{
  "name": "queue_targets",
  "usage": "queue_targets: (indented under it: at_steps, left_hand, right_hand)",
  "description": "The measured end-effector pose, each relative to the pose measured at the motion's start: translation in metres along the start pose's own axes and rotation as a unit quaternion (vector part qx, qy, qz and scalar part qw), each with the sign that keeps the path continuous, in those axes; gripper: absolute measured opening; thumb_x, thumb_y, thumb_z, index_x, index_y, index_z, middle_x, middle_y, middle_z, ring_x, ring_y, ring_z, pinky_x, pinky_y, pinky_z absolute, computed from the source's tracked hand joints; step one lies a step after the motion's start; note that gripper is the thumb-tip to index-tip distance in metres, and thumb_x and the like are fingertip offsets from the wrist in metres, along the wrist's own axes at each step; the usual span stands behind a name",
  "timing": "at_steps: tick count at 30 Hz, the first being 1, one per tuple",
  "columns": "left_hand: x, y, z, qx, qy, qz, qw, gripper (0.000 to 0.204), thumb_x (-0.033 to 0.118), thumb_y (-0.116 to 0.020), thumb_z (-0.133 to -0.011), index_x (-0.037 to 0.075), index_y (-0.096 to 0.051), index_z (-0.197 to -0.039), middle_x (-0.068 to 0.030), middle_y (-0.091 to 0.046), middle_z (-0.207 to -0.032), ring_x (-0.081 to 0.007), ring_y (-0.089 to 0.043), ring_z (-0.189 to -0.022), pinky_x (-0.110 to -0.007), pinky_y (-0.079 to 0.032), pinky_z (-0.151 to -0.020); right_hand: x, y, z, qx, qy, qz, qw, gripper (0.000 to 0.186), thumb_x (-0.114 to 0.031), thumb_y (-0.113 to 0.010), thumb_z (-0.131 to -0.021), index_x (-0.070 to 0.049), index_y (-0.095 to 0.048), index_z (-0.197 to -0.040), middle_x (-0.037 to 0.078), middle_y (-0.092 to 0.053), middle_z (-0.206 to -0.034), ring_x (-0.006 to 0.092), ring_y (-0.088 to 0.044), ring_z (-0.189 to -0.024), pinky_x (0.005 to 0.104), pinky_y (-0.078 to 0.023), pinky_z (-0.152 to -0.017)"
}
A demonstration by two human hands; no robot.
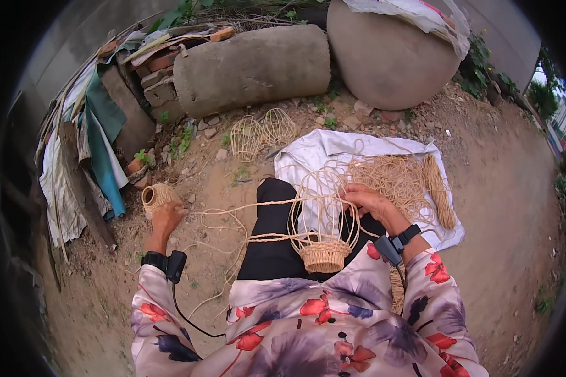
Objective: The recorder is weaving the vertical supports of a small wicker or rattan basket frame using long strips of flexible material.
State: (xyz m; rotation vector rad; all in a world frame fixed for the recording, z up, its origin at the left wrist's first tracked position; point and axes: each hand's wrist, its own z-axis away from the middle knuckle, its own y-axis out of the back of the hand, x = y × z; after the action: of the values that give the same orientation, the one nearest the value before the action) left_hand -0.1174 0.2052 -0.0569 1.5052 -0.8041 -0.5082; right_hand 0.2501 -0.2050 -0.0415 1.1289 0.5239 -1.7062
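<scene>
Seemingly weaving cord (270, 203) round the basket (324, 257) at the lap (273, 226), with fingers of the right hand (370, 200) pinching its ribs, the left (167, 217) at a woven pot (149, 198) (grip impossible to tell), and probably needing cord drawn taut next.

Looks like a rough outdoor yard, doubling as an open-air craft spot. Shown by bare, stony earth (497, 207) across the frame, dotted with small green weeds (185, 139), and by a plain grey wall (509, 31) at the upper right. Cluttered along the top with a concrete cylinder (251, 69), a large rounded grey-brown object (390, 56), loose bricks (163, 61) and teal sheeting (104, 107). Spread at centre right with a white sheet (314, 147), heaped with tan cord (383, 179).
</scene>
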Motion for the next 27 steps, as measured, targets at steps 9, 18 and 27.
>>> queue_targets:
  at_steps: [9, 18, 27]
  left_hand:
    - [0.244, 0.007, 0.018, -0.063, -0.26, 0.268, 0.926, 0.025, 0.024, -0.056, -0.092, 0.001, -0.065, -0.096, -0.0166, -0.066, -0.09, -0.0337, -0.063, -0.082, -0.039, -0.049, -0.072]
    - [-0.087, 0.018, 0.049, -0.008, 0.248, -0.204, 0.947, 0.026, 0.026, -0.06, -0.087, 0.003, -0.069, -0.095, -0.0274, -0.067, -0.087, -0.0353, -0.069, -0.083, -0.046, -0.056, -0.075]
    - [0.214, 0.043, 0.058, 0.054, -0.286, 0.178, 0.94, 0.025, 0.018, -0.066, -0.084, 0.007, -0.064, -0.106, -0.0123, -0.064, -0.098, -0.03, -0.058, -0.092, -0.039, -0.045, -0.082]
  right_hand:
    - [-0.003, -0.015, -0.01, -0.022, 0.052, -0.019, 0.998, 0.03, -0.039, -0.062, -0.084, -0.012, -0.059, -0.095, 0.003, -0.064, -0.078, 0.0104, -0.057, -0.068, 0.0278, -0.043, -0.056]
    - [0.007, 0.003, -0.009, -0.003, 0.017, -0.03, 0.999, 0.028, -0.031, -0.065, -0.076, -0.009, -0.06, -0.092, 0.005, -0.061, -0.069, 0.0127, -0.055, -0.055, 0.0261, -0.041, -0.046]
    - [0.003, -0.021, -0.001, -0.005, 0.021, -0.077, 0.997, 0.03, -0.032, -0.06, -0.082, -0.005, -0.057, -0.095, 0.008, -0.062, -0.069, 0.0097, -0.058, -0.056, 0.0264, -0.041, -0.043]
